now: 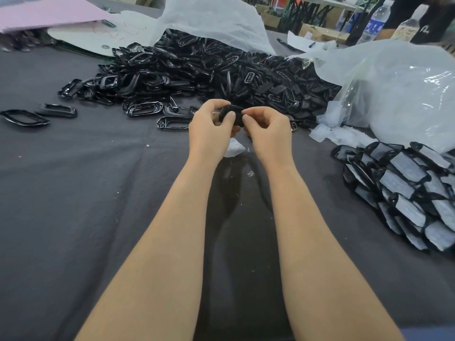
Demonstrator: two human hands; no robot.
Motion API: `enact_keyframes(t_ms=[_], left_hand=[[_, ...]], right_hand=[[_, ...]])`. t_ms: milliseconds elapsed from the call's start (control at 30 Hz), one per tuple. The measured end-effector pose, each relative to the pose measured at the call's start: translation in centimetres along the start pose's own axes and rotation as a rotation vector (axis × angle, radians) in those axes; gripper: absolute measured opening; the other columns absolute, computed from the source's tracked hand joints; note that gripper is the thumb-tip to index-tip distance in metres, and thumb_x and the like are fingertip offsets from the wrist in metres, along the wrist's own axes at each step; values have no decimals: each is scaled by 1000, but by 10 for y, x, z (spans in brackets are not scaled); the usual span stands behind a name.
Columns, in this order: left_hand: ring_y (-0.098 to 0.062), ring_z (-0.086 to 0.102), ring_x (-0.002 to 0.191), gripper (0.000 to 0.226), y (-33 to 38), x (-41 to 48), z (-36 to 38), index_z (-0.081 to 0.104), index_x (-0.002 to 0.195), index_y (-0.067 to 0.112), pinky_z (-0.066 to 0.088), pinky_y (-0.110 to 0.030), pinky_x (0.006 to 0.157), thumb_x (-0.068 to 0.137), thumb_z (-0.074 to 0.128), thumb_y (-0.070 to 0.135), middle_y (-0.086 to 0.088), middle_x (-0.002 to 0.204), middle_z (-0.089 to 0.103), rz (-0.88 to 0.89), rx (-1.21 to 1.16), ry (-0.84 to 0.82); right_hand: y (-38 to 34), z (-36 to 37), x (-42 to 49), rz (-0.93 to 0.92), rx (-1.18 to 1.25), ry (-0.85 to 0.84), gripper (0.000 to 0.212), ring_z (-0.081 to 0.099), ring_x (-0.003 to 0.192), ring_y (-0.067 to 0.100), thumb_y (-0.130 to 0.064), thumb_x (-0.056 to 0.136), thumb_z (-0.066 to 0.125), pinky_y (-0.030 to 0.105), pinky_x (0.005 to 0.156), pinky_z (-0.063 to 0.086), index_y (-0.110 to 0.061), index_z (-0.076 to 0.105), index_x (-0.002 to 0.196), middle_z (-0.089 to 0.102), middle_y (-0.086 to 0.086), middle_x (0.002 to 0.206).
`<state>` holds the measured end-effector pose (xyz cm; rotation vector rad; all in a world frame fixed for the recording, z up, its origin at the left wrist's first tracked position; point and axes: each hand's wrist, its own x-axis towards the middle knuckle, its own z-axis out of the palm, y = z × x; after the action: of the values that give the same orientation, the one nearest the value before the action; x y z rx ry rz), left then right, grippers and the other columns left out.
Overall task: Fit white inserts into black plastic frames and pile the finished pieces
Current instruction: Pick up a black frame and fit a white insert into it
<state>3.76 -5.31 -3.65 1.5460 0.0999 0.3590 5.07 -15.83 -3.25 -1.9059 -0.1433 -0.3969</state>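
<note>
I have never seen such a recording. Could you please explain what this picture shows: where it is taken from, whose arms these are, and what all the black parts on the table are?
There is no machine here. A person works with bare hands, and the only camera sits on that person's head, looking forward and down. So the two forearms coming up from the bottom edge belong to the wearer. The left hand and the right hand together pinch one black frame above the table, which is covered with a dark cloth. Behind the hands lies a big heap of loose frames, next to clear plastic bags. On the right is the pile of finished pieces: black frames with white inserts inside. A small white scrap shows just below the hands.
</note>
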Motion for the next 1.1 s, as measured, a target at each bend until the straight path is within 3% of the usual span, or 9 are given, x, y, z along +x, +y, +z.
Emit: enact_keyframes(t_ms=[233,367,433,567,667,767,833,1000,1100], left_hand=[[-3,66,60,12,0,1,-1,59,101,16,58,-35,81,92,60,8,1,83,66,19,26,62],[0,65,57,12,0,1,-1,59,101,15,58,-33,79,93,59,7,2,83,65,34,26,58],[0,64,57,12,1,1,-1,59,100,16,58,-30,76,93,59,6,3,82,64,41,25,55],[-1,63,57,14,2,2,1,58,98,18,56,-23,70,94,57,5,2,80,62,44,-4,35],[-4,64,60,15,1,2,1,58,97,20,58,-28,76,94,57,5,3,80,62,45,-8,30],[-4,66,61,16,1,1,0,58,97,21,58,-30,79,94,57,6,1,82,64,39,-6,26],[-3,67,62,16,1,0,1,57,98,21,58,-28,78,94,57,5,-2,84,67,29,4,25],[2,66,57,12,-1,-2,1,55,97,20,55,-16,64,95,57,9,1,79,68,80,163,45],[2,64,54,8,-2,-2,1,54,98,20,56,-20,63,96,57,13,-2,79,68,84,215,47]], right_hand=[[-2,9,-3,1,18,102,8,63,82,14,-6,89,62,25,78,52,-14,61,89,64,-2,84],[-2,8,-3,-12,4,124,7,60,80,11,-8,89,62,17,74,48,-15,63,87,65,-1,86],[-1,8,-1,21,31,118,8,60,82,12,-10,88,63,20,77,49,-17,63,86,66,2,89],[1,8,2,244,358,83,12,62,83,17,-7,89,63,30,79,56,-17,59,95,62,5,92],[2,8,5,378,555,60,16,63,74,15,-6,90,63,21,65,55,-8,57,105,63,8,90],[1,8,5,353,514,57,6,63,72,13,-5,91,62,17,62,52,-11,60,91,64,6,85],[1,7,4,315,471,84,11,63,71,12,-4,90,62,18,63,54,-14,60,86,64,4,82],[2,9,1,167,190,124,10,64,78,18,-7,89,61,38,83,56,-17,59,87,65,1,80],[1,8,0,135,166,118,10,65,85,21,-7,90,61,39,84,56,-17,60,89,65,3,85]])
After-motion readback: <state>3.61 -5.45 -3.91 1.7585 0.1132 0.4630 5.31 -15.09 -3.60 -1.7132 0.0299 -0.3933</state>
